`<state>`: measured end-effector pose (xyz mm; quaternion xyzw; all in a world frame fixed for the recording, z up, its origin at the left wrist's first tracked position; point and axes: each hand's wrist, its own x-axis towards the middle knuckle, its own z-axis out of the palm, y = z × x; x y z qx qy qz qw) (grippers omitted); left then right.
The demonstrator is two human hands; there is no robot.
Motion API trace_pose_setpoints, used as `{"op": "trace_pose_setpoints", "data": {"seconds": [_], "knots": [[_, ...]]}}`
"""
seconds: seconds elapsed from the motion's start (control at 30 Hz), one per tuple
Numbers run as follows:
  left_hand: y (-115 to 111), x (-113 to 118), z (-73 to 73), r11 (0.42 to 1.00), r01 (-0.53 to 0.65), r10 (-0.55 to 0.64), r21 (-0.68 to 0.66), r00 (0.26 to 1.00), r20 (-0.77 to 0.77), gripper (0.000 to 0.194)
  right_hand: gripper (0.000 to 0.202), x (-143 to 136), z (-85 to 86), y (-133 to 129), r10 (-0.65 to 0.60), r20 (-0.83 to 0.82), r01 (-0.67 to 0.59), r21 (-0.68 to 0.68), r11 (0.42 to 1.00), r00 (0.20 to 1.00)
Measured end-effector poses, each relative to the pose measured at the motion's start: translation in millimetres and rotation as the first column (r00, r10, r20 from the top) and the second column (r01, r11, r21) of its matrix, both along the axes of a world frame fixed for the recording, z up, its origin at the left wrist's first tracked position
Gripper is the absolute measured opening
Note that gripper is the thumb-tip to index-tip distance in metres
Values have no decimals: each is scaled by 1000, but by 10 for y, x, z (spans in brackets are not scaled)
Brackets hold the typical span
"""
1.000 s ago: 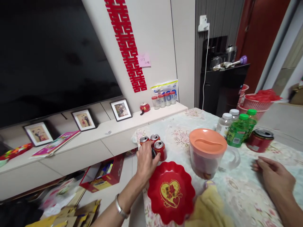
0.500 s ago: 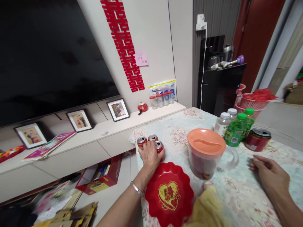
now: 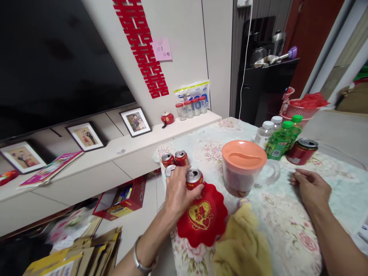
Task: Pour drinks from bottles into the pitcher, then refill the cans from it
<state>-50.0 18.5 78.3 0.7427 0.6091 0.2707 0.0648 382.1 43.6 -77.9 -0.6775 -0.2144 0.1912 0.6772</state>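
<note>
My left hand wraps its thumb and fingers round a red drink can, which is upright, its top showing an opened hole. The can is over the rim of a red scalloped plate printed with a gold heart. Behind the fingers is another can, its silver top partly hidden. Two more red cans, a left one and a right one, stand just beyond. My right hand rests on the tablecloth, fingers loosely curled in, with nothing seen in it.
An orange-lidded clear pitcher stands mid-table, with a yellow cloth before it. Green-capped bottles, white-capped bottles and a larger dark-red can are at right. A red box lies on the floor.
My left hand has drawn one can away from the group, toward me and the plate. The camera view has shifted. My right hand stays on the cloth.
</note>
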Motion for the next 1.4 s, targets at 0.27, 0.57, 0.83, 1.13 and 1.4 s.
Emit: {"op": "trace_pose_setpoints", "data": {"seconds": [0.27, 0.57, 0.83, 1.13, 1.4], "knots": [[-256, 45, -481, 990, 22, 4, -141, 984, 178, 57, 12, -36, 38, -6, 2, -25, -3, -9, 1000, 1000], [-306, 65, -761, 994, 37, 17, -101, 874, 486, 51, 21, -314, 201, -95, 65, -96, -44, 209, 977, 993], [-317, 82, -888, 995, 27, 29, -94, 840, 541, 60, 55, -805, 603, -299, 447, -35, -415, 314, 854, 894], [-320, 69, -1070, 997, 71, -35, -42, 826, 563, 62, 47, -989, 791, -323, 534, 94, -531, 340, 776, 840], [-332, 60, -1139, 990, 140, -95, -35, 814, 573, 61, 47, -1271, 860, -131, 426, 84, -414, 465, 783, 901]]}}
